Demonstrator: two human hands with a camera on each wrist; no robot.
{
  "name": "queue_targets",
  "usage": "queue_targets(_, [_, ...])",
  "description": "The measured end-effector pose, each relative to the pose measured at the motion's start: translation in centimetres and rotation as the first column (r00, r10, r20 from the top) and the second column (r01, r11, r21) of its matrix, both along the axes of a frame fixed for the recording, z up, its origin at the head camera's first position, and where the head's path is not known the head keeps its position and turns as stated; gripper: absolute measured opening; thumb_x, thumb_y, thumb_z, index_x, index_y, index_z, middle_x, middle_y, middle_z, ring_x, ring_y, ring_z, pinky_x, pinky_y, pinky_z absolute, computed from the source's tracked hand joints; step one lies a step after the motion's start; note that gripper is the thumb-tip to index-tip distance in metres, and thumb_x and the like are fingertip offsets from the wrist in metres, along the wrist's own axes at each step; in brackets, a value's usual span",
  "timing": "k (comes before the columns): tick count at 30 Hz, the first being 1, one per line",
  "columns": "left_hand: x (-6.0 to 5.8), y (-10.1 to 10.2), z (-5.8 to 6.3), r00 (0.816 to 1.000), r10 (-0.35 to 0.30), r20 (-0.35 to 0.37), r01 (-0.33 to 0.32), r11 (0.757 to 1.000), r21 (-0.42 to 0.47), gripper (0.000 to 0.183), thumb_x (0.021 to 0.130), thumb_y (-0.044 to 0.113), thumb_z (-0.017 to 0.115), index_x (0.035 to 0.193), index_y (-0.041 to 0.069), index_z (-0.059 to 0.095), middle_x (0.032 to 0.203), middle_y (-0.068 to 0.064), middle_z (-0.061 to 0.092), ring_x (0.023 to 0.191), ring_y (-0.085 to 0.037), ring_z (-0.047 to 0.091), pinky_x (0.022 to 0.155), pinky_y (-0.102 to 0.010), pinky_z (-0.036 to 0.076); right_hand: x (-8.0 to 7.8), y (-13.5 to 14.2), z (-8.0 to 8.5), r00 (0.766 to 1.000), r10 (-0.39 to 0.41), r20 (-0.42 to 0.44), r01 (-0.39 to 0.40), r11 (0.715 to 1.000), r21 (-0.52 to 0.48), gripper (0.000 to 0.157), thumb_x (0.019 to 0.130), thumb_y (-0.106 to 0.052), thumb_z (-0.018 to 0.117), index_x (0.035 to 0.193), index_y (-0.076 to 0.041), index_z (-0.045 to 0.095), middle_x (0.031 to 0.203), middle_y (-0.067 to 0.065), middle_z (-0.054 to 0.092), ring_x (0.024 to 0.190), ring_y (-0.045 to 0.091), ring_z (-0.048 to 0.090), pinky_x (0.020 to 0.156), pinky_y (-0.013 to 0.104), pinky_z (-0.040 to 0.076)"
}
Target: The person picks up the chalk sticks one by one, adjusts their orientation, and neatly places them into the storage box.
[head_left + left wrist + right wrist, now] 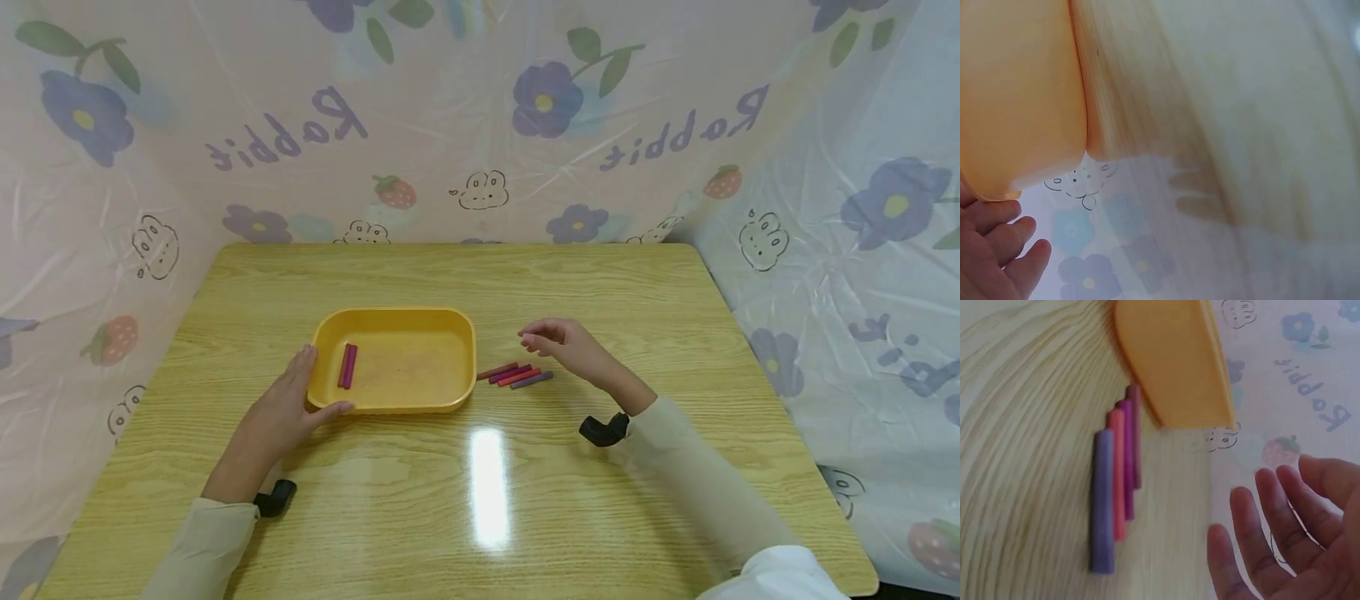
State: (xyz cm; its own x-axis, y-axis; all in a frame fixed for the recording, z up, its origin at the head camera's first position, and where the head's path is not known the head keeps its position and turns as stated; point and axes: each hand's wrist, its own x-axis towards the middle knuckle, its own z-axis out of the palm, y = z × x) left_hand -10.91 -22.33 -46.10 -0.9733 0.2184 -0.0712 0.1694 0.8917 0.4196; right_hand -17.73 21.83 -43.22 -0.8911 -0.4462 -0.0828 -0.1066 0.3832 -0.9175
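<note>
My left hand (276, 417) grips the left end of a yellow plastic tray (412, 358), thumb over its front rim and fingers along its side. Inside the tray, near its left end, lie two dark red and magenta crayon-like sticks (347, 367). To the right of the tray, several more sticks lie side by side on the table: a brownish-red one (1134, 437), a magenta one (1125, 462), a coral-red one (1116, 475) and a grey-purple one (1103, 500). Just above them hovers my right hand (566, 346), holding nothing, its fingers relaxed and apart.
The wood-grain table (420, 517) reaches to a patterned curtain (420, 100) at the back and both sides. Each wrist wears a black band mount, such as the one at the right wrist (603, 430). A bright light reflection falls on the table's middle.
</note>
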Motion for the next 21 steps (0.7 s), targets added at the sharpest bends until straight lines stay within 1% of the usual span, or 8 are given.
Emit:
queue_targets(3, [0.0,0.0,0.0,1.000,0.005,0.000,-0.005,1.000,-0.001,0.113,0.076,0.070,0.055,0.149,0.009,-0.005,0.154,-0.016,0.001,0.138,-0.039,0.010,0.103,-0.062,0.020,0.3,0.5,-0.4,0.995,0.027,-0.093,-0.015,0.992,0.126,0.036,0.094,-0.030,0.055,0.117,-0.003,0.062,0.112,0.012,0.062,0.099,0.022,0.059,0.084,0.044,0.049])
queue_targets(5, [0.0,0.1,0.0,1.000,0.010,-0.006,-0.010,1.000,-0.004,0.113,0.076,0.071,0.055,0.149,0.009,-0.004,0.154,-0.016,0.002,0.138,-0.039,0.011,0.103,-0.061,0.020,0.6,0.7,-0.7,0.988,0.067,-0.142,-0.039,0.981,0.188,0.032,0.094,-0.028,0.056,0.115,-0.004,0.063,0.110,0.009,0.063,0.097,0.018,0.058,0.083,0.040,0.050])
queue_targets(9, [-0.1,0.0,-0.1,1.000,0.013,-0.009,-0.014,1.000,-0.008,0.113,0.075,0.071,0.055,0.150,0.010,-0.004,0.154,-0.016,0.003,0.138,-0.039,0.012,0.103,-0.061,0.021,1.1,0.9,-1.4,0.971,0.148,-0.186,-0.096,0.959,0.266,0.025,0.093,-0.020,0.058,0.112,-0.004,0.064,0.103,0.004,0.063,0.095,0.016,0.058,0.084,0.040,0.049])
queue_targets(12, [-0.1,0.0,-0.2,1.000,0.009,-0.010,-0.009,1.000,-0.007,0.113,0.075,0.072,0.054,0.149,0.010,-0.005,0.154,-0.017,0.002,0.137,-0.040,0.011,0.102,-0.062,0.022,1.3,0.9,-1.9,0.959,0.187,-0.211,-0.107,0.934,0.339,0.021,0.092,-0.018,0.060,0.109,-0.007,0.065,0.097,-0.002,0.062,0.091,0.013,0.058,0.081,0.038,0.049])
queue_targets(14, [-0.1,0.0,-0.2,1.000,0.006,-0.011,-0.006,1.000,-0.005,0.113,0.075,0.072,0.054,0.149,0.010,-0.005,0.154,-0.017,0.002,0.137,-0.040,0.011,0.101,-0.062,0.022,1.4,0.9,-2.2,0.948,0.212,-0.238,-0.105,0.913,0.395,0.018,0.091,-0.019,0.061,0.106,-0.009,0.066,0.094,-0.004,0.060,0.088,0.012,0.057,0.077,0.035,0.050])
queue_targets(17, [-0.1,0.0,-0.2,1.000,0.005,-0.015,-0.005,1.000,-0.003,0.113,0.075,0.071,0.054,0.149,0.010,-0.005,0.154,-0.016,0.002,0.138,-0.040,0.011,0.102,-0.062,0.022,1.4,0.9,-2.5,0.926,0.252,-0.282,-0.098,0.880,0.465,0.015,0.090,-0.017,0.063,0.103,-0.011,0.067,0.093,-0.004,0.060,0.087,0.012,0.056,0.075,0.033,0.049])
queue_targets(21, [-0.1,0.1,-0.3,1.000,0.006,-0.019,-0.006,1.000,-0.001,0.113,0.075,0.071,0.055,0.149,0.010,-0.004,0.154,-0.015,0.002,0.138,-0.038,0.011,0.102,-0.062,0.022,1.5,0.9,-2.9,0.899,0.296,-0.322,-0.088,0.843,0.530,0.014,0.089,-0.015,0.064,0.101,-0.013,0.069,0.094,-0.004,0.061,0.088,0.013,0.055,0.077,0.034,0.047])
